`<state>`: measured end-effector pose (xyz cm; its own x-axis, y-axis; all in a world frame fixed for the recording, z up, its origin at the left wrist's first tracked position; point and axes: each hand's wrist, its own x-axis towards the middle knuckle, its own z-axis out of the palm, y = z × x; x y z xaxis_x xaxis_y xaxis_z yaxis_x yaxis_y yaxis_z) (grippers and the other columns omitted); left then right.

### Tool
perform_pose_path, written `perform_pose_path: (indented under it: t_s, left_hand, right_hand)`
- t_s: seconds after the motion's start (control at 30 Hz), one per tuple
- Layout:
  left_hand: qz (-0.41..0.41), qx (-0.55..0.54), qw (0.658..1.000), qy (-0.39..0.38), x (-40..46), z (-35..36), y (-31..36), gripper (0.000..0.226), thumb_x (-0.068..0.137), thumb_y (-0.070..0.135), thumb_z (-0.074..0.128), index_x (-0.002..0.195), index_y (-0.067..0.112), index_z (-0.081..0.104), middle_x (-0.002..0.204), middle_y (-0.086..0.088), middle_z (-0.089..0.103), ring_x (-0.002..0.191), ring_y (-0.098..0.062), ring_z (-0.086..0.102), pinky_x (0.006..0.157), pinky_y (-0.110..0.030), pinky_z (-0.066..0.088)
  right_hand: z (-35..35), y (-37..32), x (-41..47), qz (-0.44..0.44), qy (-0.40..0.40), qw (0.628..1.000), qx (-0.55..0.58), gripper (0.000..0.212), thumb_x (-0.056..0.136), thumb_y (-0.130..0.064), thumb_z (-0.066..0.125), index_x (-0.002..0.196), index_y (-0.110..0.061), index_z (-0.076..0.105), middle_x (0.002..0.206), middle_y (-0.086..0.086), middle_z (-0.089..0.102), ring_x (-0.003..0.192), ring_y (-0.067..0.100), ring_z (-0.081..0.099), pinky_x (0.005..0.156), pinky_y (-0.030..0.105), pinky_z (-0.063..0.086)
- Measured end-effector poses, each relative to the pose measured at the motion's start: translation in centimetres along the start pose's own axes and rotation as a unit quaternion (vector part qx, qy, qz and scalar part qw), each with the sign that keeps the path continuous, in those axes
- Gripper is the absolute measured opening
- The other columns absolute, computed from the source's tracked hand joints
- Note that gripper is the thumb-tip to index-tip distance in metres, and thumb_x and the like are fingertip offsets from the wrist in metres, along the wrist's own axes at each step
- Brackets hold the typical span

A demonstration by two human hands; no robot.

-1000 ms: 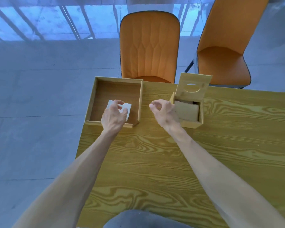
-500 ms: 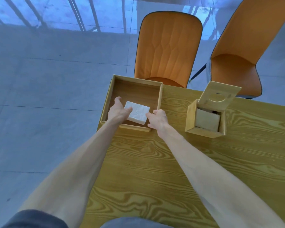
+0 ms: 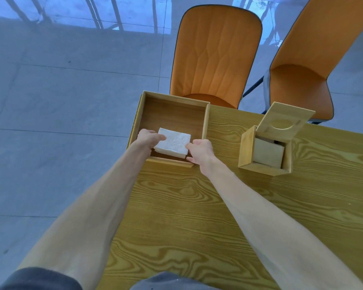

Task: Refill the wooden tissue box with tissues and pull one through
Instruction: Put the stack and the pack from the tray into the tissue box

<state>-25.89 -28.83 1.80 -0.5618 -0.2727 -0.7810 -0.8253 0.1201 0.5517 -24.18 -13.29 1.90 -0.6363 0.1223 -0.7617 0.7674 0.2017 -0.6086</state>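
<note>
Left hand (image 3: pixel 148 137) and right hand (image 3: pixel 200 150) closed on opposite ends of white rectangular tissue stack (image 3: pixel 173 144) inside open shallow wooden tray (image 3: pixel 206 120).

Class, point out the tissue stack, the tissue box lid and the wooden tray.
tissue stack (image 3: pixel 173 143), head view, top face
tissue box lid (image 3: pixel 285 120), head view, rim of its round hole
wooden tray (image 3: pixel 206 120), head view, right wall

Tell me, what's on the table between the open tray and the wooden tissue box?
Nothing: in the head view, only bare table separates the tray from the tissue box. The right hand sits at the tray's near corner.
</note>
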Motion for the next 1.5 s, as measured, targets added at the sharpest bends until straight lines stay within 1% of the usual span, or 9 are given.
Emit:
perform_pose_path:
  t_s: [0.1, 0.2, 0.37, 0.47, 0.6, 0.77, 0.87, 1.0, 1.5]
  left_hand:
    - [0.003, 0.027, 1.0, -0.016, -0.1, -0.2, -0.1, 0.051, 0.085, 0.008, 0.073, 0.134, 0.008, 0.058, 0.133, -0.014, 0.061, 0.127, -0.03, 0.055, 0.094, -0.036, 0.05]
    - [0.055, 0.077, 0.994, -0.051, -0.5, -0.7, -0.5, 0.042, 0.087, 0.004, 0.068, 0.129, 0.006, 0.062, 0.117, -0.01, 0.065, 0.109, -0.027, 0.063, 0.083, -0.032, 0.051]
    - [0.16, 0.104, 0.976, -0.109, -0.7, -2.0, -2.1, 0.023, 0.089, 0.004, 0.065, 0.106, 0.019, 0.065, 0.107, -0.004, 0.068, 0.092, -0.015, 0.06, 0.073, -0.022, 0.043]
    - [0.182, 0.107, 0.969, -0.127, -0.9, -2.4, -2.7, 0.022, 0.089, 0.003, 0.066, 0.105, 0.018, 0.062, 0.1, 0.0, 0.069, 0.086, -0.009, 0.062, 0.07, -0.019, 0.045]
    - [0.239, 0.094, 0.96, -0.108, -1.1, -2.4, -2.9, 0.028, 0.087, 0.0, 0.067, 0.109, 0.014, 0.058, 0.099, 0.001, 0.066, 0.087, -0.009, 0.06, 0.07, -0.018, 0.045]
    - [0.294, 0.129, 0.941, -0.108, -0.6, -2.7, -3.1, 0.038, 0.083, 0.004, 0.072, 0.113, 0.023, 0.059, 0.111, 0.004, 0.068, 0.107, -0.012, 0.061, 0.085, -0.029, 0.05]
    - [0.288, 0.187, 0.935, -0.087, -0.2, -2.7, -3.6, 0.036, 0.082, 0.01, 0.075, 0.11, 0.029, 0.064, 0.112, 0.007, 0.067, 0.107, -0.012, 0.061, 0.083, -0.026, 0.047]
    - [0.299, 0.179, 0.936, -0.054, 0.2, -2.9, -4.1, 0.028, 0.082, 0.013, 0.075, 0.101, 0.034, 0.068, 0.106, 0.008, 0.07, 0.106, -0.014, 0.063, 0.09, -0.037, 0.051]
    - [0.313, 0.124, 0.94, -0.057, -1.7, -2.3, -4.3, 0.019, 0.082, 0.031, 0.077, 0.101, 0.031, 0.071, 0.102, 0.007, 0.074, 0.102, -0.012, 0.068, 0.094, -0.043, 0.053]
  right_hand:
    - [0.1, 0.0, -0.4, -0.016, -0.006, 1.0, -0.024, 0.049, 0.093, -0.006, 0.055, 0.14, -0.002, 0.045, 0.141, 0.009, 0.051, 0.103, 0.025, 0.059, 0.098, 0.041, 0.052]
    - [0.1, 0.2, -0.6, -0.059, 0.001, 0.995, -0.076, 0.034, 0.091, -0.01, 0.057, 0.125, -0.008, 0.059, 0.106, 0.003, 0.067, 0.111, 0.029, 0.062, 0.096, 0.045, 0.053]
    - [-0.2, 0.8, -0.2, -0.138, 0.022, 0.977, -0.163, 0.079, 0.088, -0.013, 0.066, 0.153, -0.021, 0.022, 0.138, 0.005, 0.054, 0.12, 0.023, 0.056, 0.1, 0.041, 0.05]
    - [-0.6, 1.3, -0.1, -0.22, 0.024, 0.942, -0.251, 0.062, 0.086, -0.014, 0.068, 0.143, -0.023, 0.045, 0.127, 0.002, 0.063, 0.112, 0.021, 0.06, 0.094, 0.04, 0.052]
    - [-0.8, 1.4, -0.8, -0.303, 0.065, 0.9, -0.307, 0.027, 0.088, -0.016, 0.066, 0.113, -0.023, 0.069, 0.089, -0.005, 0.068, 0.086, 0.017, 0.063, 0.072, 0.031, 0.05]
    - [-0.8, 1.8, -1.1, -0.363, 0.099, 0.86, -0.346, 0.026, 0.088, -0.016, 0.068, 0.114, -0.023, 0.068, 0.106, -0.001, 0.073, 0.096, 0.018, 0.065, 0.074, 0.03, 0.051]
    - [-1.0, 2.1, -0.9, -0.358, 0.1, 0.851, -0.37, 0.025, 0.089, -0.017, 0.068, 0.113, -0.023, 0.07, 0.105, -0.001, 0.073, 0.097, 0.02, 0.065, 0.076, 0.032, 0.051]
    - [-1.1, 2.0, -0.9, -0.368, 0.121, 0.852, -0.352, 0.023, 0.091, -0.017, 0.065, 0.113, -0.022, 0.07, 0.103, 0.001, 0.074, 0.093, 0.02, 0.066, 0.071, 0.028, 0.048]
    - [-3.5, 2.4, -2.1, -0.359, 0.129, 0.87, -0.312, 0.019, 0.089, -0.019, 0.066, 0.107, -0.023, 0.072, 0.093, -0.003, 0.075, 0.086, 0.018, 0.067, 0.066, 0.025, 0.045]
